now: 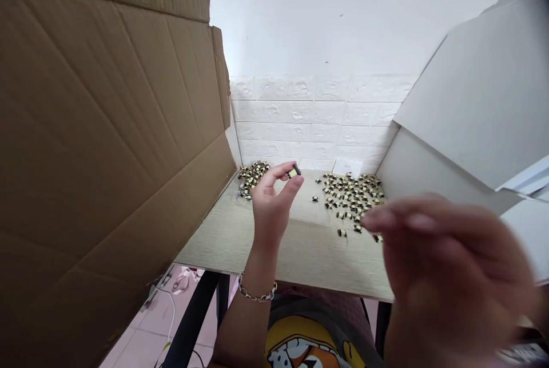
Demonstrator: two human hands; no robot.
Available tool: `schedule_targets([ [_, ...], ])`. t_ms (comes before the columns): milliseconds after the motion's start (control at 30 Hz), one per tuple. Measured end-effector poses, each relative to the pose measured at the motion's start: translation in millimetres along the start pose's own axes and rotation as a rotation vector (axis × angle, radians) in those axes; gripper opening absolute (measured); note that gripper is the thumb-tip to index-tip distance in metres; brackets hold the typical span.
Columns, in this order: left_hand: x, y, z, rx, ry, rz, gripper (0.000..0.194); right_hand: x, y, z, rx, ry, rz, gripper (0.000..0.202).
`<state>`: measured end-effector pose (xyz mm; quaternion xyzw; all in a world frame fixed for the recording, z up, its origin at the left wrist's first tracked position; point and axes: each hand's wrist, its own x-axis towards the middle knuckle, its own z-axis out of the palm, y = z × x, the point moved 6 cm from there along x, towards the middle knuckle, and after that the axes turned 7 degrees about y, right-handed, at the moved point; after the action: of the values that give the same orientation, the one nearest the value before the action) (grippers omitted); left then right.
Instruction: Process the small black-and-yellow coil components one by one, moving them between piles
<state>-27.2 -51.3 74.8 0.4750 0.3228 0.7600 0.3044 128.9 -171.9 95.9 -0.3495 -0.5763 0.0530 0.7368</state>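
Between the thumb and forefinger of my left hand (274,199) is a small transformer (293,173), with yellow tape round its middle and black ends. That hand is raised above the middle of the table. My right hand (450,265) is close to the camera on the right and blurred by motion. Its fingers are curled in a pinch; what they hold, if anything, cannot be made out. Behind it, many similar transformers (351,193) lie spread over the right side of the table. Another pile of them (253,176) sits at the back left, partly behind my left hand.
A tall cardboard sheet (128,116) walls off the left side of the pale wooden table (231,242). White panels (480,105) stand on the right, and a white brick-patterned wall (295,110) closes the back. Cables (171,311) lie on the floor at lower left.
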Motion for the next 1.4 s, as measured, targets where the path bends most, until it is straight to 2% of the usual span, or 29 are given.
schedule_targets([
  [67,-7,-8,6.0,-0.194,-0.101,-0.184,0.025,24,10,17,0.038,0.015,0.030,0.014],
  [133,-15,-10,12.6,-0.344,-0.189,-0.325,0.023,34,14,34,-0.060,-0.066,-0.072,0.018],
  [200,-22,-11,18.0,-0.429,-0.250,-0.436,0.020,34,15,46,-0.206,-0.129,-0.215,0.024],
  [300,-28,-12,22.4,-0.468,-0.282,-0.519,0.017,27,15,52,-0.335,-0.137,-0.358,0.025],
  [367,-27,-12,22.2,-0.462,-0.264,-0.496,0.016,25,17,53,-0.359,-0.116,-0.367,0.022],
  [500,-25,-14,18.9,-0.430,-0.210,-0.423,0.018,28,23,54,-0.370,-0.088,-0.294,0.012],
  [633,-25,-16,17.7,-0.414,-0.214,-0.397,0.018,30,28,53,-0.394,-0.099,-0.178,0.004],
  [733,-24,-15,14.9,-0.361,-0.194,-0.353,0.020,29,36,56,-0.362,-0.191,-0.033,0.010],
  [933,-23,-17,9.7,-0.188,-0.152,-0.266,0.024,23,61,64,-0.155,-0.375,0.322,0.027],
  [1100,-23,-17,9.5,-0.126,-0.170,-0.198,0.021,19,71,69,0.061,-0.440,0.483,0.032],
  [1267,-25,-23,12.0,-0.224,-0.221,-0.286,0.021,17,77,70,0.187,-0.437,0.598,0.025],
  [1400,-29,-29,18.8,-0.423,-0.293,-0.453,0.021,22,74,68,0.106,-0.389,0.521,0.023],
])
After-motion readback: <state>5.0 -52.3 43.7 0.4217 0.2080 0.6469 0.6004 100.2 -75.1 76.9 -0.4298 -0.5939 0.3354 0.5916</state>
